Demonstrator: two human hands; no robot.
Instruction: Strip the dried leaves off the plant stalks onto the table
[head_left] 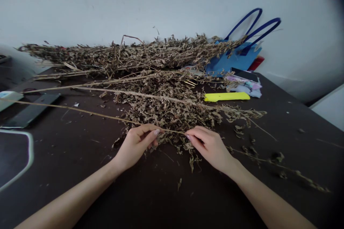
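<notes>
A long, thin dried plant stalk (88,113) runs across the front of the heap, from the left edge through both hands. My left hand (139,144) pinches it near the middle between thumb and fingers. A short way to the right, my right hand (209,146) grips the same stalk with its fingertips. Past the right hand, the stalk's leafy end (285,168) slants down over the table. Behind and beneath the hands lies a loose pile of crumpled dry leaves (158,103). Other bare-looking stalks (150,95) rest across that pile.
A thick bundle of dried plants (161,53) lies along the wall. At the back right stands a blue bag (225,61) with dark handles, near a yellow plastic-looking tool (227,96). On the left are a dark phone-like slab (30,111) and a white cable (31,150) on the dark table (129,200).
</notes>
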